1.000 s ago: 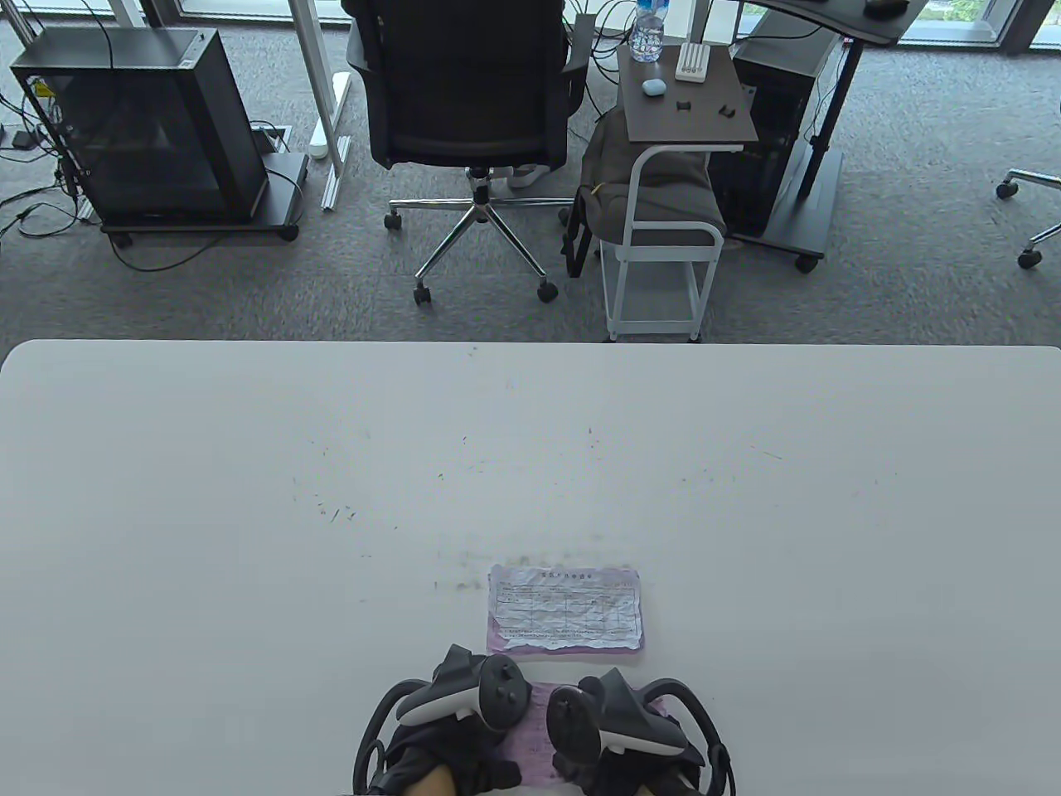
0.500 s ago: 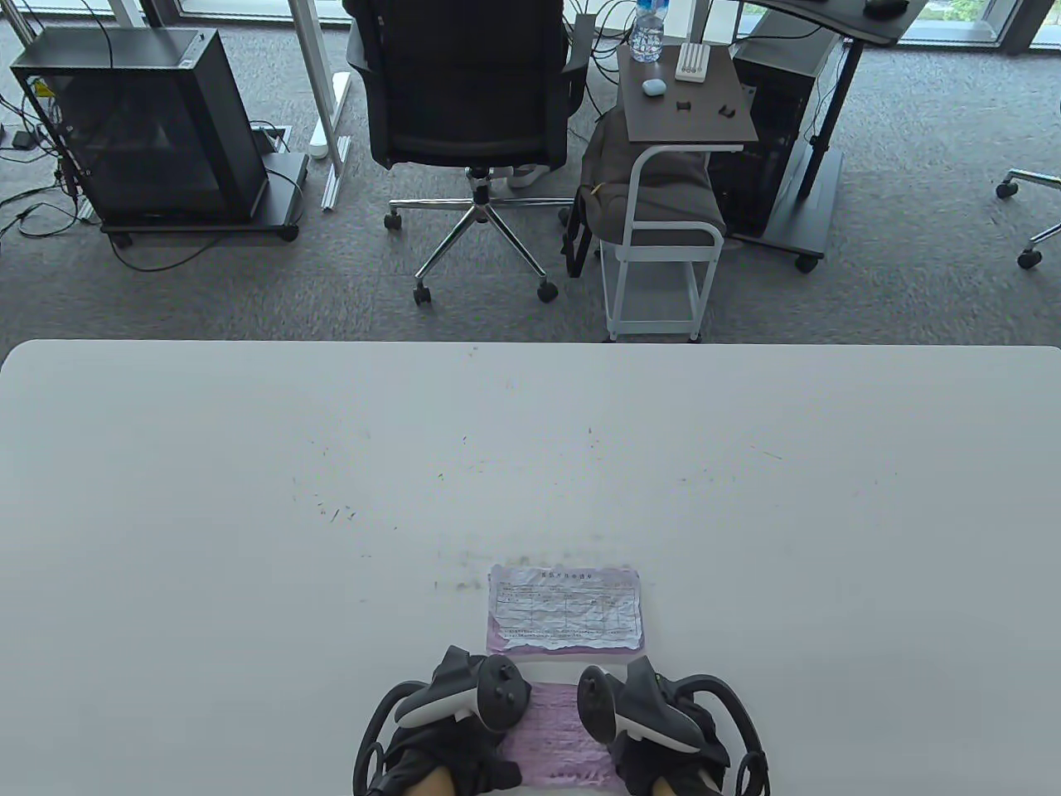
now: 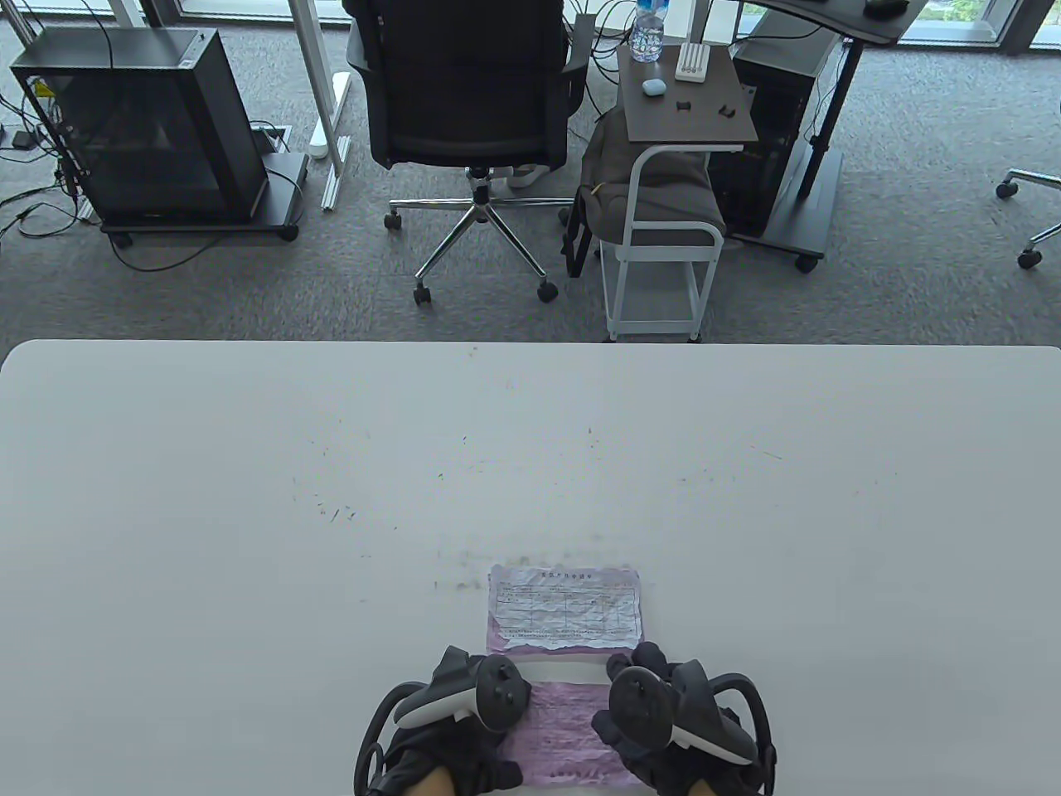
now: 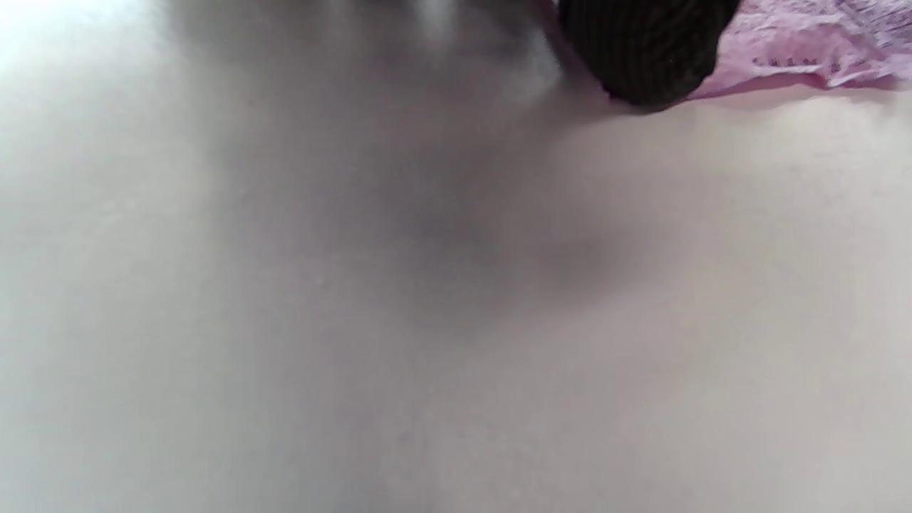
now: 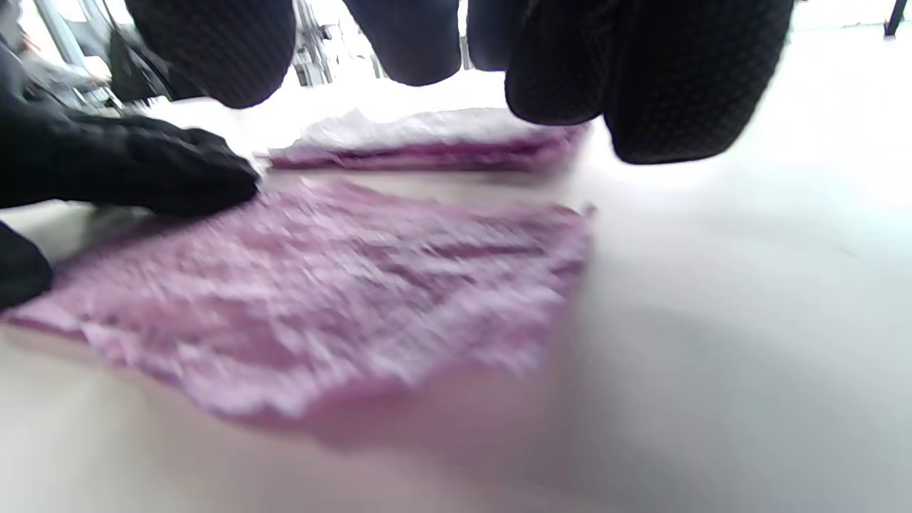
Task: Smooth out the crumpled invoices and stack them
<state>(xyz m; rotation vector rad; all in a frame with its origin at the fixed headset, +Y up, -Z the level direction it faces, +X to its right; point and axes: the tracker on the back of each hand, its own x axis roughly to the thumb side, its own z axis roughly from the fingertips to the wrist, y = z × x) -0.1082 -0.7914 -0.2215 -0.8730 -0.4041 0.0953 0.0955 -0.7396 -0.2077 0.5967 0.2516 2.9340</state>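
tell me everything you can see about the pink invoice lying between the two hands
The pink invoice is a thin sheet of pale purple-pink paper with faint printed lines, wrinkled all over and not yet smooth. It lies mostly flat on the white table, near its front edge, just short of the stack of flattened invoices. The left hand rests on its left side; the right hand is at its right edge, fingers lifted.

Your right hand's gloved fingers [image 5: 684, 78] hang above the white bench [image 5: 748, 285], apart from the wrinkled purple invoice [image 5: 342, 292] lying there. Your left hand [image 5: 128, 167] rests on the invoice's left edge. Behind it lies a flattened stack [image 5: 427, 139], white sheet on top.
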